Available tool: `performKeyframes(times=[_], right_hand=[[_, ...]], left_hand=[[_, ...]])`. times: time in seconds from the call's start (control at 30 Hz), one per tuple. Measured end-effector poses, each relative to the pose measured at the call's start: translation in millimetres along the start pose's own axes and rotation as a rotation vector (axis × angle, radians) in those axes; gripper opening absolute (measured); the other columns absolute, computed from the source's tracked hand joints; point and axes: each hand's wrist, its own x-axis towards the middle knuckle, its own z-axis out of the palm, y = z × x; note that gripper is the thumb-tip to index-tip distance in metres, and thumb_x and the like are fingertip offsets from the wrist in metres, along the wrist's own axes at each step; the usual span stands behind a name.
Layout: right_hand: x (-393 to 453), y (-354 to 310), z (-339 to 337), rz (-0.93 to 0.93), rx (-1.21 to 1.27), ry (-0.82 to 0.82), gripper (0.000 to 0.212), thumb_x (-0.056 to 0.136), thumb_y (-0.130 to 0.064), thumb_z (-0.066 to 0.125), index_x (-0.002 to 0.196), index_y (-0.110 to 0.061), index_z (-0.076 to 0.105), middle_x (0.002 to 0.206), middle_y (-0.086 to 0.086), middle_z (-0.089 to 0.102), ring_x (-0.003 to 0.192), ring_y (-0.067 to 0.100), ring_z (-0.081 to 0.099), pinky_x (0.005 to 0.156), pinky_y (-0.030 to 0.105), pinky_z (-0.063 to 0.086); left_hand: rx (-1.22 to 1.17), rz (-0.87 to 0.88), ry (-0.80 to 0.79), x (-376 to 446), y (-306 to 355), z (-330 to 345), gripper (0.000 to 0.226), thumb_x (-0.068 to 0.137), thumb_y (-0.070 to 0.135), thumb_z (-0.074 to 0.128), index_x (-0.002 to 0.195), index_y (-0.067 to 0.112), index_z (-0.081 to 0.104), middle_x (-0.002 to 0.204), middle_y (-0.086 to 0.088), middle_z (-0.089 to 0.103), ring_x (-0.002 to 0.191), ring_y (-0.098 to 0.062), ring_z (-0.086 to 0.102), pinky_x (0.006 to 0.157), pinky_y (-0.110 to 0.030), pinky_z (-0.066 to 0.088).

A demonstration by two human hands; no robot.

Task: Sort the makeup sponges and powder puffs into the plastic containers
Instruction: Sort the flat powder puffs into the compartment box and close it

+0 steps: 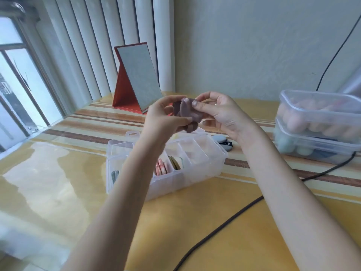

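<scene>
Both hands are working above the table (195, 222), raised over the divided organizer box (205, 163). The left hand (166, 114) and right hand (220, 112) are together holding a small bunch of mauve powder puffs (185, 112) between them. The left hand's fingers are curling round the lower left side of the bunch, thumb lying along the bottom edge. The right hand is pinching the top puff, thumb pressing on its face, the other fingers curling behind (their exact contact is hidden). How many puffs are in the bunch cannot be told; at least three edges are showing.

The organizer box is sitting open on the yellow striped tablecloth, directly under the hands. Pink puffs (161, 166) are standing on edge in one compartment, olive ones (174, 163) in the next to the right, and a dark item (115, 176) is showing in a compartment at the left end. The right-hand compartments look unfilled, though the plastic is cloudy.

Grey puffs (221, 140) are lying on the table just behind the box, partly hidden by the right wrist. Two lidded clear tubs (320, 122) are standing stacked at the far right, the upper holding peach sponges, the lower pale green ones. A red-backed mirror (136, 81) is standing near the wall. A black cable (224, 227) is running across the table.
</scene>
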Motion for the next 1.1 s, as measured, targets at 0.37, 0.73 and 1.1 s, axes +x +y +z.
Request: performKeyframes(times=[0.37, 0.73, 1.1], right_hand=[[-27.3, -19.6, 25.5, -0.018, -0.594, 0.027, 0.021, 0.076, -0.017, 0.072, 0.07, -0.017, 0.052, 0.062, -0.001, 0.06, 0.054, 0.011, 0.056, 0.048, 0.023, 0.048], [-33.5, -7.5, 37.2, 0.175, -1.125, -0.268, 0.02, 0.078, -0.018, 0.073, 0.064, -0.014, 0.06, 0.062, -0.002, 0.07, 0.042, 0.004, 0.058, 0.035, 0.011, 0.033], [-26.5, -17.0, 14.7, 0.23, -0.832, -0.319, 0.028, 0.096, -0.033, 0.053, 0.084, -0.016, 0.073, 0.077, -0.006, 0.075, 0.043, 0.003, 0.054, 0.038, 0.016, 0.036]], left_hand=[[0.384, 0.258, -0.114, -25.8, -17.0, -46.8, 0.053, 0.07, -0.012, 0.071, 0.108, 0.025, 0.064, 0.106, 0.008, 0.066, 0.103, -0.014, 0.064, 0.084, -0.029, 0.057], [0.614, 0.386, 0.043, -21.8, -28.0, -40.6, 0.051, 0.078, -0.006, 0.058, 0.117, 0.027, 0.059, 0.103, 0.016, 0.061, 0.103, -0.011, 0.059, 0.092, -0.021, 0.049], [0.309, 0.343, -0.037, -23.8, -20.9, -23.8, 0.027, 0.091, 0.002, 0.055, 0.108, 0.022, 0.061, 0.106, 0.004, 0.066, 0.096, -0.016, 0.067, 0.076, -0.031, 0.059]])
